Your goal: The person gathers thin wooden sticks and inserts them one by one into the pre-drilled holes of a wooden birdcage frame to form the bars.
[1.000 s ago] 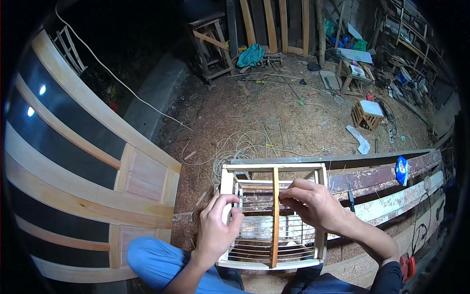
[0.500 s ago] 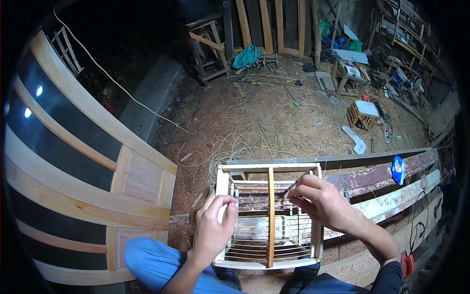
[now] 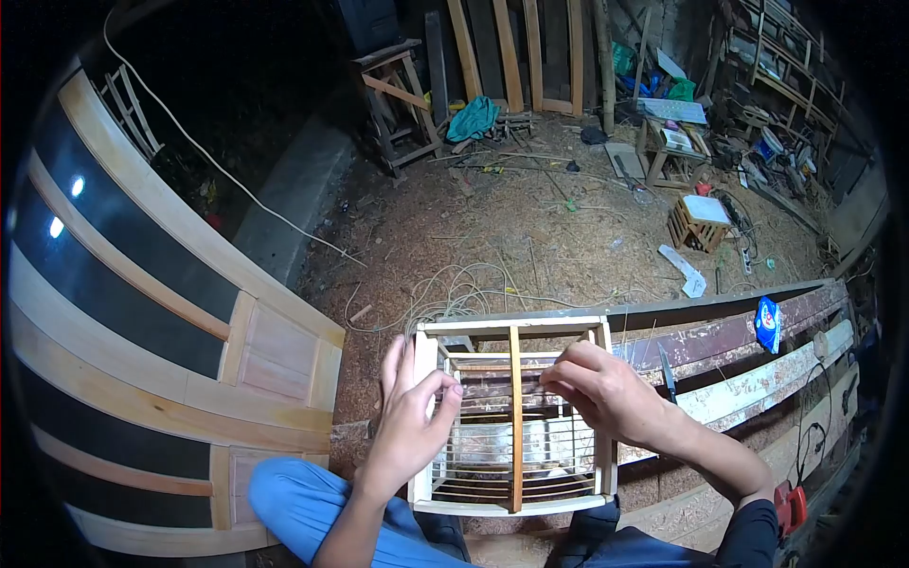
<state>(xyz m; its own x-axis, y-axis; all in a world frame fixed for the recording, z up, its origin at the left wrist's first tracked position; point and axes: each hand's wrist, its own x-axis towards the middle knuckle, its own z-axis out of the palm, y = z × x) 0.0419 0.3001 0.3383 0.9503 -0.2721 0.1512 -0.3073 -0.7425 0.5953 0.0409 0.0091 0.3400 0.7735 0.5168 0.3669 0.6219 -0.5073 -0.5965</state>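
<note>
A small wooden cage [image 3: 516, 417] with thin cross sticks and an orange-brown middle bar rests before me, over my lap. My left hand [image 3: 409, 412] is at its left side, with some fingers outside the pale rail [image 3: 422, 379] and the thumb and index finger curled over to the inner side. Above the right half of the cage, my right hand [image 3: 601, 388] is closed in a pinch, fingertips near the middle bar. A thin stick appears to run from those fingertips; its ends are hard to make out.
A slatted bench [image 3: 729, 398] extends right, bearing a blue packet [image 3: 768, 325] and a dark-handled blade [image 3: 668, 371]. Panelled wooden doors [image 3: 275, 355] lie at left. Coiled cable [image 3: 459, 289] and wood shavings cover the floor ahead. A slatted stool [image 3: 699, 225] stands farther off.
My right hand has shifted slightly left, towards the middle bar. The fingers of my left hand have spread a little at the left rail. The view has turned slightly.
</note>
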